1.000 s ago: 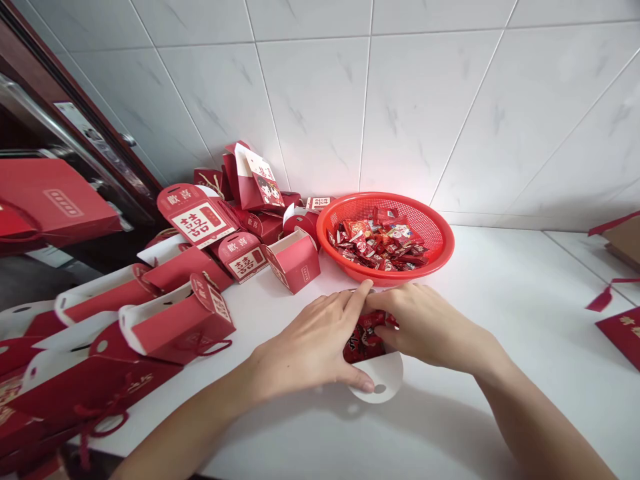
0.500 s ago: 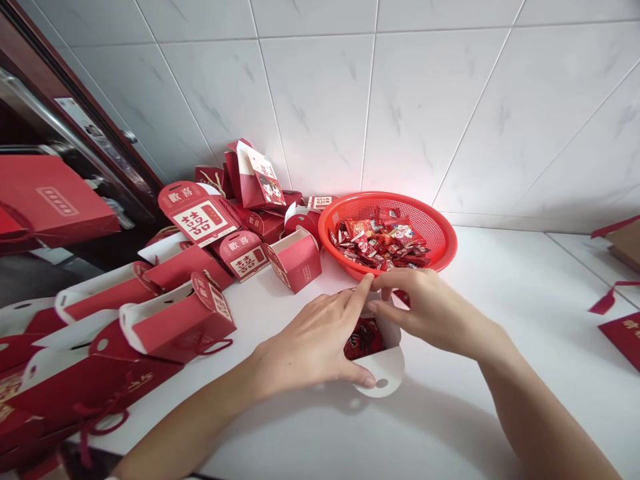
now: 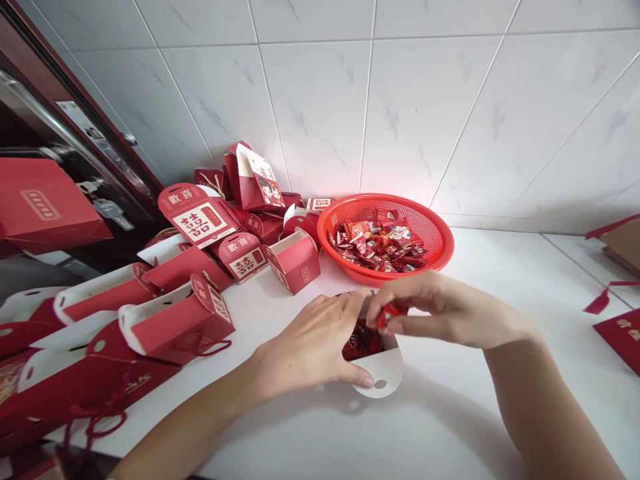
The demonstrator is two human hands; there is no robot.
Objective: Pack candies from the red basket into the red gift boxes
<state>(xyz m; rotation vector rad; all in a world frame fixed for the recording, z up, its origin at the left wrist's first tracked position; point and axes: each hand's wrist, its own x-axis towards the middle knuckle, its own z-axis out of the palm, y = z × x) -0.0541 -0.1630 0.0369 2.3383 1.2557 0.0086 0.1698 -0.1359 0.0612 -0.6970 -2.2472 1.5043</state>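
A small open gift box with a white inside stands on the white table in front of me. Its rounded near flap, with a hole in it, is folded out, and dark red wrapped sweets show inside. My left hand steadies the box from the left, thumb on the flap and fingers toward the far side. Between the thumb and fingers of my right hand is a red wrapped candy, held over the right part of the box opening. The far side of the box is mostly hidden by my hands.
Behind the box stands a red plastic basket of wrapped candies, close to the tiled wall. Several red gift boxes crowd the left side. A red card with a ribbon lies at the right edge.
My right hand has turned and shifted slightly right, and the red candy now shows clearly in its fingers over the box. My left hand keeps its place on the box.
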